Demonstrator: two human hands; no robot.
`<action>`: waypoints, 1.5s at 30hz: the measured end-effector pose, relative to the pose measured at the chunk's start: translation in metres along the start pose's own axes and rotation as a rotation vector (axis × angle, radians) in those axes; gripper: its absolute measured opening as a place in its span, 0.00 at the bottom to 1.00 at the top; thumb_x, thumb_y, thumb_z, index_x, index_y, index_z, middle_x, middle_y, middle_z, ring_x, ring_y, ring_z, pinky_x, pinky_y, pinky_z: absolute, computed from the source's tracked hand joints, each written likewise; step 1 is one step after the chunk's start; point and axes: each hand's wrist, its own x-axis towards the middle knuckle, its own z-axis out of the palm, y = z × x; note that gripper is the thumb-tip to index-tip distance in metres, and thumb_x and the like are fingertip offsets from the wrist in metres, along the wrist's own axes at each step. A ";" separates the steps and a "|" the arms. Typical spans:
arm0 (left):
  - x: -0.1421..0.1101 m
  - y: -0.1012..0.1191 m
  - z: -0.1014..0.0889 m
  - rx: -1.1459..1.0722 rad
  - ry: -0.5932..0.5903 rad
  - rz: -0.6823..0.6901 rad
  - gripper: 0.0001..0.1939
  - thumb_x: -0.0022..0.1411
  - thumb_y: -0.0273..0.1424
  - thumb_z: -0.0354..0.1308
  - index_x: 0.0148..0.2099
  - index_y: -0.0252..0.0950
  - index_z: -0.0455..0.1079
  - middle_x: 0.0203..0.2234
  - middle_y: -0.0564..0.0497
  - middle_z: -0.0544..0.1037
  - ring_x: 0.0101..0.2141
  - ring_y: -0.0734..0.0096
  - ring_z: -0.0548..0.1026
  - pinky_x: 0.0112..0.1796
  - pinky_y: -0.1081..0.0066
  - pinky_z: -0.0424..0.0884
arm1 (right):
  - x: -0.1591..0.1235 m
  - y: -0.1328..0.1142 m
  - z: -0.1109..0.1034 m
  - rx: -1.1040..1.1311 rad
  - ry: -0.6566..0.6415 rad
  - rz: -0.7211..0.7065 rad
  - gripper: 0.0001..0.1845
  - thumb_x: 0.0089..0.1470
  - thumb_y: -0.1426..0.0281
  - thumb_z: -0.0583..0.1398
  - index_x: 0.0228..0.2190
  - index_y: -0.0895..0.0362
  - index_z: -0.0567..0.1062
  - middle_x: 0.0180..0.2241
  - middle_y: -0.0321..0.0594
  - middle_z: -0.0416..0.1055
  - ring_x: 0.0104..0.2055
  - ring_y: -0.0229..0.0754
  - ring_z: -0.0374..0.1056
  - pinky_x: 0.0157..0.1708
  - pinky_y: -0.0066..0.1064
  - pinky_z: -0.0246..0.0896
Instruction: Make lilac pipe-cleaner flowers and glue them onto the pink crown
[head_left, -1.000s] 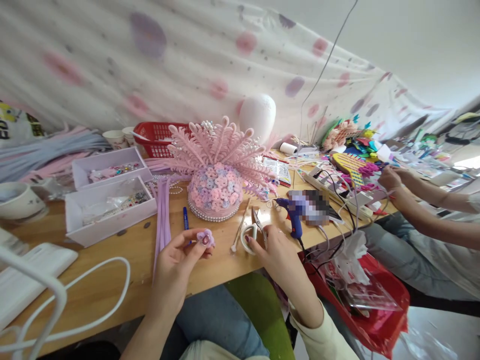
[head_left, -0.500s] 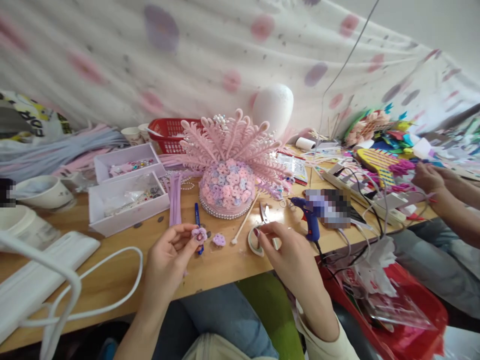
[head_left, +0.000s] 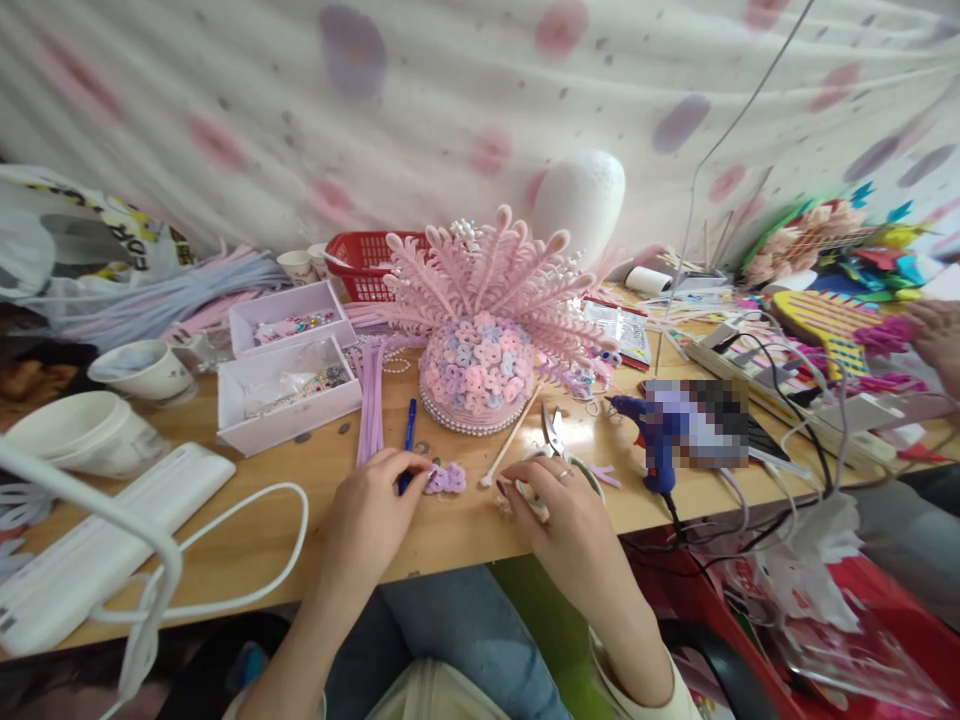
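Note:
My left hand [head_left: 379, 500] is closed at the table, its fingertips pinching a small purple fuzzy flower [head_left: 435, 479]. A similar purple flower [head_left: 453, 478] lies right against it. My right hand [head_left: 566, 515] is low over the tabletop, thumb and fingers bent together near a small clear scrap [head_left: 505, 508]; what they hold, if anything, is hidden. Under that hand lie scissors [head_left: 553, 430], blades apart and handles partly covered. Behind stands a pink headpiece [head_left: 480, 370] with a flower-covered dome, pearl rim and feathery plumes. A blue pen [head_left: 410, 425] and a thin stick [head_left: 514, 437] lie between.
White boxes of beads [head_left: 289, 400] and purple strips [head_left: 371, 400] are at left, with paper cups [head_left: 142, 370] and a white power strip [head_left: 120, 550]. A blue glue gun [head_left: 656, 440] and cables lie at right. A co-worker's hand [head_left: 937, 340] shows at the far right.
My left hand has lowered its purple flower to the table beside the other one. My right hand has dropped closer to the tabletop, over the scissors' handles. The view has turned right.

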 end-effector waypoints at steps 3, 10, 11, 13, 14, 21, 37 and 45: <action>-0.003 -0.007 -0.006 0.064 0.137 0.013 0.11 0.64 0.36 0.55 0.40 0.40 0.78 0.36 0.47 0.81 0.31 0.60 0.77 0.35 0.65 0.71 | -0.004 0.009 0.001 -0.027 0.034 0.028 0.09 0.64 0.74 0.55 0.35 0.57 0.75 0.36 0.45 0.76 0.39 0.50 0.69 0.40 0.40 0.61; -0.005 -0.033 -0.010 0.238 0.328 -0.158 0.12 0.62 0.35 0.50 0.38 0.35 0.72 0.35 0.39 0.78 0.39 0.48 0.78 0.42 0.58 0.72 | -0.011 0.026 0.012 -0.045 0.014 0.131 0.11 0.61 0.75 0.54 0.32 0.55 0.75 0.32 0.43 0.76 0.36 0.51 0.67 0.38 0.41 0.59; -0.003 -0.035 -0.011 0.224 0.282 -0.203 0.11 0.62 0.34 0.49 0.35 0.37 0.72 0.32 0.42 0.79 0.37 0.50 0.79 0.39 0.59 0.72 | -0.012 0.028 0.012 -0.032 0.018 0.139 0.11 0.61 0.75 0.54 0.32 0.55 0.75 0.32 0.43 0.76 0.36 0.51 0.67 0.38 0.41 0.59; 0.000 -0.036 -0.014 0.213 0.193 -0.288 0.09 0.60 0.32 0.50 0.34 0.39 0.71 0.29 0.45 0.80 0.34 0.52 0.80 0.35 0.62 0.71 | -0.013 0.031 0.012 -0.013 0.020 0.151 0.11 0.60 0.75 0.54 0.32 0.54 0.75 0.32 0.43 0.76 0.36 0.52 0.68 0.37 0.42 0.59; 0.001 -0.036 -0.016 0.213 0.165 -0.314 0.08 0.59 0.31 0.51 0.34 0.39 0.72 0.28 0.46 0.81 0.34 0.52 0.80 0.34 0.62 0.71 | -0.014 0.032 0.012 -0.008 0.021 0.154 0.10 0.60 0.74 0.54 0.32 0.54 0.76 0.32 0.43 0.76 0.36 0.52 0.68 0.37 0.42 0.60; 0.007 -0.021 -0.022 0.204 0.111 -0.269 0.07 0.59 0.35 0.54 0.33 0.38 0.71 0.26 0.47 0.81 0.31 0.56 0.80 0.36 0.64 0.71 | -0.022 0.032 0.016 0.011 0.114 0.170 0.09 0.61 0.72 0.55 0.33 0.52 0.75 0.32 0.43 0.76 0.36 0.53 0.69 0.37 0.42 0.60; -0.010 -0.034 -0.035 0.212 0.434 -0.249 0.06 0.65 0.36 0.49 0.36 0.42 0.65 0.23 0.52 0.79 0.21 0.62 0.75 0.23 0.70 0.59 | -0.041 0.031 0.025 0.105 0.453 0.003 0.06 0.62 0.74 0.58 0.38 0.51 0.73 0.37 0.45 0.76 0.40 0.52 0.73 0.39 0.42 0.68; -0.096 0.024 0.026 -0.465 0.325 -0.144 0.11 0.67 0.43 0.52 0.37 0.45 0.70 0.20 0.54 0.76 0.21 0.65 0.75 0.25 0.72 0.70 | -0.050 -0.017 0.042 0.326 0.259 -0.244 0.26 0.67 0.74 0.48 0.63 0.48 0.64 0.33 0.42 0.80 0.33 0.46 0.78 0.34 0.36 0.75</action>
